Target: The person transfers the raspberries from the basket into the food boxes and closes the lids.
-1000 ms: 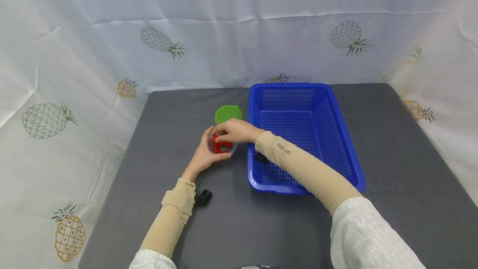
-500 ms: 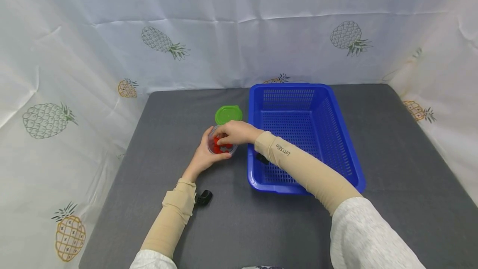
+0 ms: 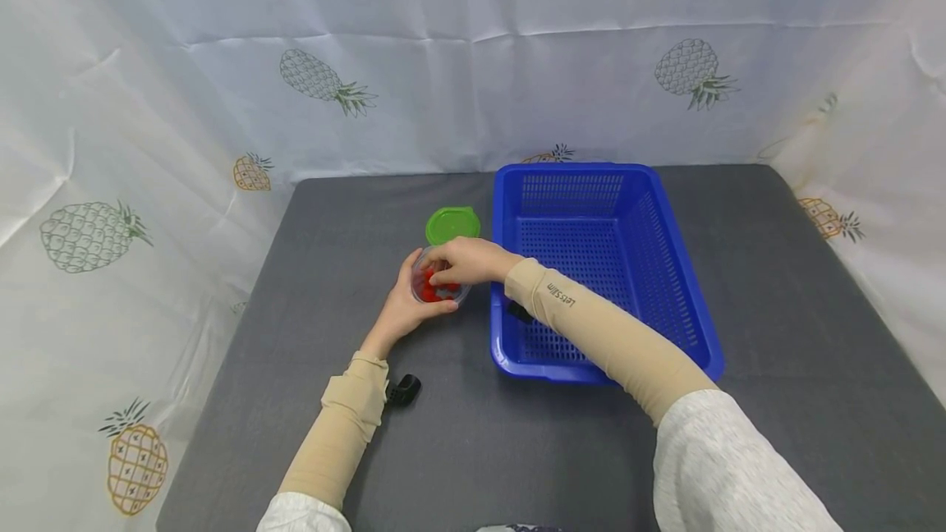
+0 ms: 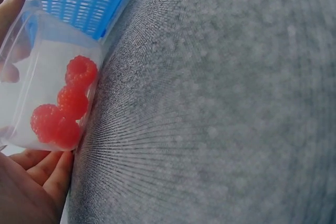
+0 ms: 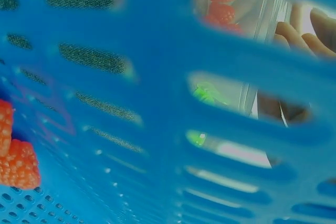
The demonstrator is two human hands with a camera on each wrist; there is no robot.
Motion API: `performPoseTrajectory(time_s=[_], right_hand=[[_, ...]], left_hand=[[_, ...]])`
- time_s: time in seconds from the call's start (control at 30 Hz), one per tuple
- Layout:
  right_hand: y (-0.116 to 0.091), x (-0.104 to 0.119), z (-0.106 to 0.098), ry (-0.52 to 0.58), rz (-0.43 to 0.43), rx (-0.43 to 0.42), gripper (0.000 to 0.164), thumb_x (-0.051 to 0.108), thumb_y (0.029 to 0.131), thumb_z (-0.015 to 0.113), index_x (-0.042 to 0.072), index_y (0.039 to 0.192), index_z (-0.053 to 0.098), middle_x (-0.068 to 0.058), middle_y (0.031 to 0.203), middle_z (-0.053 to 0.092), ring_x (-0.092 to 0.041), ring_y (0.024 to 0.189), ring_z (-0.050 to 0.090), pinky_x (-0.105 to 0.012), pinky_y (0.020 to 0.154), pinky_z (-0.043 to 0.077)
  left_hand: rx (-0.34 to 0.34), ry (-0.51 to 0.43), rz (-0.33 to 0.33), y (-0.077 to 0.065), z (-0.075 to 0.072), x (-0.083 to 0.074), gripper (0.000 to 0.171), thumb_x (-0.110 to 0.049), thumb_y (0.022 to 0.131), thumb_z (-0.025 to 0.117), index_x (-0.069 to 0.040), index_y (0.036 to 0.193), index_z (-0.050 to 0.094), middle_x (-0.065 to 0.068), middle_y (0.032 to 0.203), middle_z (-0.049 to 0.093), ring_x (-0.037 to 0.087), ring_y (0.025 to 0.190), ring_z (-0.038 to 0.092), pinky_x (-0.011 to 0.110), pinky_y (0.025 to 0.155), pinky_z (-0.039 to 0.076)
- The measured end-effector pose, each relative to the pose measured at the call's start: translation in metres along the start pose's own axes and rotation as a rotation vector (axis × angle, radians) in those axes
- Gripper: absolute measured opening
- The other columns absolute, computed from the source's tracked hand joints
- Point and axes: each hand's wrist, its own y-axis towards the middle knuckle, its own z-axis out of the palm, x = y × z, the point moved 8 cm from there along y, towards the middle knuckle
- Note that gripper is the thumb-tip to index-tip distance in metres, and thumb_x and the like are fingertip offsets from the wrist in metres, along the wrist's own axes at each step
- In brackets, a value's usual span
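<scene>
In the head view my left hand (image 3: pixel 399 312) grips a clear plastic cup (image 4: pixel 44 51), thumb on the near side and fingers on the far side. Several red raspberries (image 4: pixel 80 73) lie at the cup's bottom, seen through its wall in the left wrist view. From the right, my right hand (image 3: pixel 475 259) reaches over the rim, its bent fingers down inside the cup near the berries. Whether those fingers pinch one is hidden. A round green lid (image 3: pixel 452 225) lies just behind the cup.
A blue perforated basket (image 3: pixel 498 212) stands right of the cup, my right forearm crossing over it. Inside it, at the left edge of the right wrist view, are raspberries (image 5: pixel 20 165). The grey tabletop (image 3: pixel 325 269) meets a pineapple-print curtain (image 3: pixel 458 89) at the back.
My right hand's fingers have dipped slightly deeper into the cup and closer together. The left hand, cup, lid and basket look unmoved.
</scene>
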Motion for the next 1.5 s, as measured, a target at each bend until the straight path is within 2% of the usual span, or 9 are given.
performPoseTrajectory(time_s=[0.2, 0.4, 0.57, 0.73, 0.9, 1.17, 1.23, 1.33, 1.5], right_hand=[[-0.001, -0.002, -0.004, 0.066, -0.008, -0.027, 0.030, 0.027, 0.092, 0.058, 0.015, 0.119, 0.063, 0.002, 0.101, 0.069, -0.007, 0.089, 0.063, -0.022, 0.078, 0.052], [-0.003, -0.003, -0.008, 0.164, -0.039, -0.045, 0.031, 0.023, 0.091, 0.061, 0.011, 0.119, 0.063, -0.001, 0.099, 0.069, -0.010, 0.091, 0.064, -0.024, 0.082, 0.052], [-0.006, -0.002, -0.014, 0.274, -0.049, -0.047, 0.032, 0.019, 0.089, 0.063, 0.009, 0.119, 0.062, -0.002, 0.099, 0.068, -0.012, 0.095, 0.064, -0.025, 0.087, 0.051], [-0.009, -0.003, -0.018, 0.381, -0.046, -0.044, 0.034, 0.019, 0.088, 0.064, 0.009, 0.121, 0.062, -0.003, 0.100, 0.067, -0.012, 0.096, 0.063, -0.025, 0.089, 0.051], [-0.014, -0.006, -0.024, 0.429, -0.054, -0.067, 0.035, 0.022, 0.088, 0.064, 0.009, 0.121, 0.061, -0.001, 0.100, 0.067, -0.010, 0.095, 0.063, -0.026, 0.088, 0.051], [-0.028, -0.011, -0.041, 0.544, -0.061, -0.129, 0.033, 0.020, 0.087, 0.066, 0.010, 0.118, 0.063, -0.005, 0.101, 0.067, -0.013, 0.095, 0.064, -0.029, 0.089, 0.051], [-0.033, -0.013, -0.046, 0.581, -0.057, -0.143, 0.032, 0.019, 0.087, 0.066, 0.011, 0.118, 0.063, -0.007, 0.102, 0.067, -0.014, 0.096, 0.064, -0.030, 0.089, 0.051], [-0.041, -0.018, -0.052, 0.635, -0.047, -0.163, 0.034, 0.019, 0.086, 0.067, 0.011, 0.119, 0.062, -0.012, 0.108, 0.066, -0.015, 0.098, 0.063, -0.031, 0.089, 0.052], [-0.056, -0.025, -0.060, 0.668, -0.027, -0.196, 0.033, 0.018, 0.085, 0.068, 0.012, 0.118, 0.063, -0.012, 0.112, 0.065, -0.015, 0.100, 0.063, -0.032, 0.089, 0.052]], left_hand=[[-0.001, 0.015, -0.002, 0.000, 0.001, 0.000, 0.111, -0.040, 0.068, 0.081, -0.025, 0.149, 0.006, 0.006, 0.152, 0.027, 0.026, 0.135, 0.035, 0.049, 0.110, 0.033], [-0.013, 0.019, 0.002, 0.000, 0.001, -0.002, 0.110, -0.041, 0.068, 0.081, -0.025, 0.149, 0.009, 0.007, 0.150, 0.029, 0.027, 0.135, 0.035, 0.051, 0.110, 0.031], [-0.008, -0.001, 0.014, 0.000, 0.002, -0.002, 0.106, -0.041, 0.068, 0.081, -0.029, 0.147, 0.013, 0.005, 0.149, 0.031, 0.025, 0.132, 0.037, 0.052, 0.109, 0.032], [-0.003, -0.016, 0.017, -0.001, 0.003, -0.002, 0.105, -0.041, 0.068, 0.081, -0.032, 0.147, 0.012, 0.003, 0.149, 0.030, 0.024, 0.131, 0.038, 0.052, 0.109, 0.032], [-0.003, -0.005, -0.008, -0.002, 0.002, -0.001, 0.108, -0.043, 0.067, 0.081, -0.033, 0.147, 0.010, 0.004, 0.149, 0.031, 0.024, 0.132, 0.039, 0.052, 0.109, 0.032], [0.003, -0.001, -0.044, -0.003, 0.001, -0.003, 0.110, -0.038, 0.070, 0.080, -0.028, 0.149, 0.005, 0.008, 0.151, 0.028, 0.028, 0.133, 0.038, 0.051, 0.111, 0.031], [-0.007, -0.007, -0.041, -0.001, 0.001, 0.002, 0.111, -0.040, 0.068, 0.081, -0.029, 0.149, 0.006, 0.007, 0.150, 0.029, 0.027, 0.133, 0.039, 0.050, 0.111, 0.032], [-0.018, -0.015, -0.040, -0.002, 0.001, 0.001, 0.110, -0.041, 0.067, 0.081, -0.030, 0.149, 0.007, 0.007, 0.148, 0.031, 0.026, 0.131, 0.040, 0.050, 0.110, 0.032], [0.001, -0.037, -0.057, -0.002, 0.002, 0.001, 0.110, -0.034, 0.070, 0.081, -0.027, 0.149, 0.006, 0.007, 0.148, 0.032, 0.026, 0.133, 0.039, 0.047, 0.112, 0.032]])
